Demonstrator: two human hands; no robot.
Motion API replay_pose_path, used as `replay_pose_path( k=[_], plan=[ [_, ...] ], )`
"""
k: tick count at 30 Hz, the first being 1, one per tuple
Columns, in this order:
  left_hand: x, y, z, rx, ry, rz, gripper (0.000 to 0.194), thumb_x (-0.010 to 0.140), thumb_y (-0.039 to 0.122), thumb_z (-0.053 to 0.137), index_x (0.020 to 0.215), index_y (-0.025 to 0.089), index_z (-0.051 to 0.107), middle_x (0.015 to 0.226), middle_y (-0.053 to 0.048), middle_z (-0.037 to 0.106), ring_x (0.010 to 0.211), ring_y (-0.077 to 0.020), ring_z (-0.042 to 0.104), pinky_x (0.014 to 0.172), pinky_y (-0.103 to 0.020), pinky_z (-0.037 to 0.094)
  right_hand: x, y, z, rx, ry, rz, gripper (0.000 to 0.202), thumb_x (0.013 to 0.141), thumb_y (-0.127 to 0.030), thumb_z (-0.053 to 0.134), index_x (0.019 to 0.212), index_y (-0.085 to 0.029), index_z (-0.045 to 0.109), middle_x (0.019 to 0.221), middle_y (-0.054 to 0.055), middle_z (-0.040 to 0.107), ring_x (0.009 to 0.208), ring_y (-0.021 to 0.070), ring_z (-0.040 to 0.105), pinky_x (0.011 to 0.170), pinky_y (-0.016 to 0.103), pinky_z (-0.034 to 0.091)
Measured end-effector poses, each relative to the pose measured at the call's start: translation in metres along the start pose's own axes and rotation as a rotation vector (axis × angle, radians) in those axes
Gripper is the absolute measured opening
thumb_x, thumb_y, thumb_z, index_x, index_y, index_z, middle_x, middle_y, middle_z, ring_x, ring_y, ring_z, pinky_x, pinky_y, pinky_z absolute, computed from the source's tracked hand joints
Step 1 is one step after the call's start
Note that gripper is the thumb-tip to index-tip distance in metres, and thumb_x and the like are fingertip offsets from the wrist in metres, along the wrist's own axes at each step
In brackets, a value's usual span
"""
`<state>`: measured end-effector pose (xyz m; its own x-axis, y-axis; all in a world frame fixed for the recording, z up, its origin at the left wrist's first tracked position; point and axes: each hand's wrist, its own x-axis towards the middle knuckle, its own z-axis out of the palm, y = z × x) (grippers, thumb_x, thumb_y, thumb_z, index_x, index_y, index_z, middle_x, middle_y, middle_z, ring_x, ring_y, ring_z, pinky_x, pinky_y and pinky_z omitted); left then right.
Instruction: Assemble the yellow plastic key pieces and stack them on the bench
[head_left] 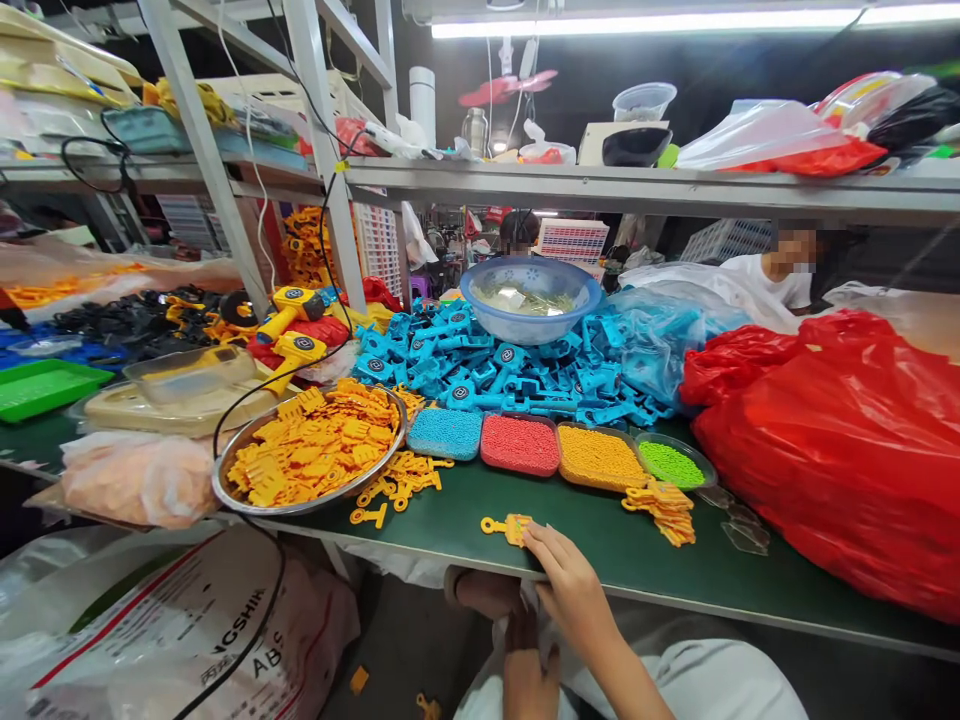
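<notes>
A yellow plastic piece (507,528) with a ring at its left end lies near the front edge of the green table. My right hand (564,575) has its fingertips together on the piece's right end, holding it against the tabletop. My left hand (529,668) is low, in shadow between my legs below the table edge; its fingers cannot be made out. Behind the piece stand trays of blue beads (445,433), red beads (520,445), yellow beads (600,456) and green beads (676,463). A stack of similar yellow pieces (664,512) lies to the right.
A metal bowl (229,482) heaped with yellow pieces stands left. Behind the trays is a pile of blue plastic parts (480,370) with a blue basin (531,300) on it. A large red bag (832,450) fills the right side. A black cable (285,375) hangs at left.
</notes>
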<state>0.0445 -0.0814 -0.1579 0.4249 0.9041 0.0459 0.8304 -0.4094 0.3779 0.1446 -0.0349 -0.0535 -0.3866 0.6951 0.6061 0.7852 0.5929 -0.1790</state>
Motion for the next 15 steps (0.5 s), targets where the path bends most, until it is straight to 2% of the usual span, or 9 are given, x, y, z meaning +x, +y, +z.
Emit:
replay_pose_path(
  k=[3, 8, 15],
  plan=[
    [-0.0051, 0.0045, 0.0041, -0.061, -0.019, -0.160, 0.040, 0.087, 0.015, 0.028, 0.118, 0.016, 0.054, 0.097, -0.013, 0.068, 0.091, -0.0234, 0.062, 0.078, -0.036, 0.047, -0.0013, -0.0002, 0.0018, -0.013, 0.016, 0.006, 0.067, 0.057, 0.003, 0.035, 0.119, -0.019, 0.051, 0.117, 0.006, 0.059, 0.109, 0.0215, 0.054, 0.092, 0.041, 0.049],
    [-0.0020, 0.0086, 0.0074, -0.154, -0.051, -0.333, 0.040, 0.085, 0.012, 0.030, 0.117, 0.014, 0.055, 0.099, -0.013, 0.066, 0.096, -0.0234, 0.059, 0.085, -0.037, 0.042, -0.0022, -0.0003, 0.0024, -0.011, 0.021, 0.020, 0.066, 0.059, 0.004, 0.036, 0.118, -0.019, 0.052, 0.118, 0.007, 0.059, 0.109, 0.0217, 0.054, 0.093, 0.042, 0.048],
    [-0.0017, -0.0001, 0.0077, -0.280, -0.053, -0.522, 0.033, 0.082, 0.013, 0.036, 0.096, 0.014, 0.066, 0.088, -0.009, 0.069, 0.092, -0.0205, 0.059, 0.089, -0.031, 0.036, 0.0023, -0.0021, -0.0030, -0.042, 0.072, -0.051, 0.060, 0.059, 0.004, 0.038, 0.114, -0.013, 0.053, 0.113, 0.010, 0.062, 0.105, 0.0221, 0.056, 0.089, 0.041, 0.051]
  ],
)
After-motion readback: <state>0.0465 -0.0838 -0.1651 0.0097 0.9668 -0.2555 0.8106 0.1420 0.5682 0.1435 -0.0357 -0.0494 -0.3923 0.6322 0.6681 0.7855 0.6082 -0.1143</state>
